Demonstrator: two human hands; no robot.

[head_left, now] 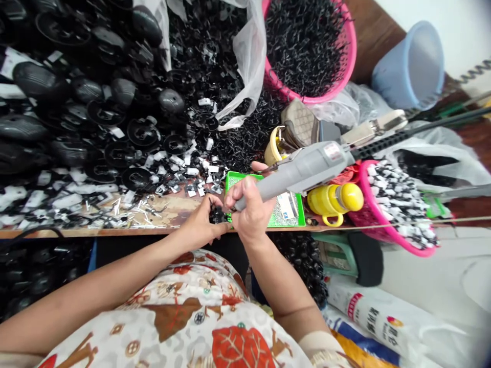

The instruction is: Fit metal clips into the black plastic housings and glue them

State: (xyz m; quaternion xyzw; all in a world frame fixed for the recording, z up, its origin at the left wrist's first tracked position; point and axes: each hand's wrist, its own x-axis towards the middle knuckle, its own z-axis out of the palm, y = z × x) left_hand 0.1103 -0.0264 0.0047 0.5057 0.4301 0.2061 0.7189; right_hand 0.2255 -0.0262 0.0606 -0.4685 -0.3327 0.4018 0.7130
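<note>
My right hand [251, 207] is wrapped round a grey electric screwdriver [303, 168] that slants up to the right, its tip low beside my left hand. Between the fingers of my left hand [205, 222] is a small black plastic part [218, 214], held at the table's front edge and partly hidden by the fingers. Behind my right hand lies a green tray [303, 212] with many tiny metal screws and a small white card [287, 205] in it. Where the screwdriver's tip meets the black part is too small to tell.
Black round housings [138, 130] and white plastic pieces [76, 191] heap on the left. Pink baskets of parts [351, 56] stand at the back and right. A yellow bottle [326, 199], a blue bucket [383, 76] and a grey-brown pouch [301, 122] are also there.
</note>
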